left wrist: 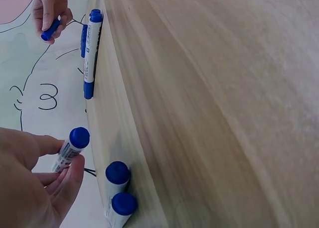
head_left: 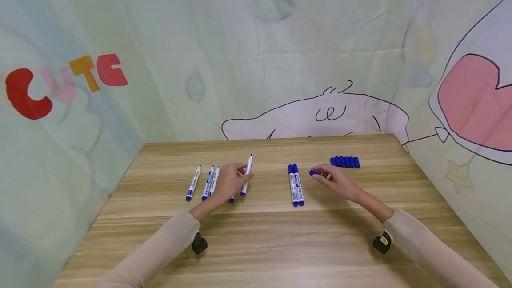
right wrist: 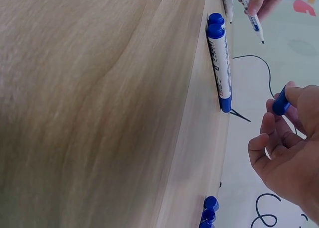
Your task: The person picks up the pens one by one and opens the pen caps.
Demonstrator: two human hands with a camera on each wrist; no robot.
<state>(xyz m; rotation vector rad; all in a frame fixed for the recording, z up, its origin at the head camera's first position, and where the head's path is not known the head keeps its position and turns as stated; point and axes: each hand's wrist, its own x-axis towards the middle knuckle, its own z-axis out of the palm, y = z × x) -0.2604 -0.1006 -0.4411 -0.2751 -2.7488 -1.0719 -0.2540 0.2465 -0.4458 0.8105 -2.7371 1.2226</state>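
My left hand (head_left: pixel 231 180) pinches an uncapped whiteboard marker (head_left: pixel 249 167) by its white barrel, dark tip pointing away from me. In the left wrist view the marker's blue end (left wrist: pixel 79 138) faces the camera. My right hand (head_left: pixel 337 181) pinches a loose blue cap (head_left: pixel 314 173) between thumb and fingers; the right wrist view shows the same cap (right wrist: pixel 281 102). Between the hands, two capped markers (head_left: pixel 296 185) lie side by side on the table. Several uncapped markers (head_left: pixel 194 183) lie to the left, some partly hidden behind my left hand.
A row of several blue caps (head_left: pixel 345 162) lies on the wooden table (head_left: pixel 256 243) beyond my right hand. A printed curtain (head_left: pixel 192 57) hangs along the back and sides of the table. Each wrist carries a small black camera (head_left: pixel 199 243).
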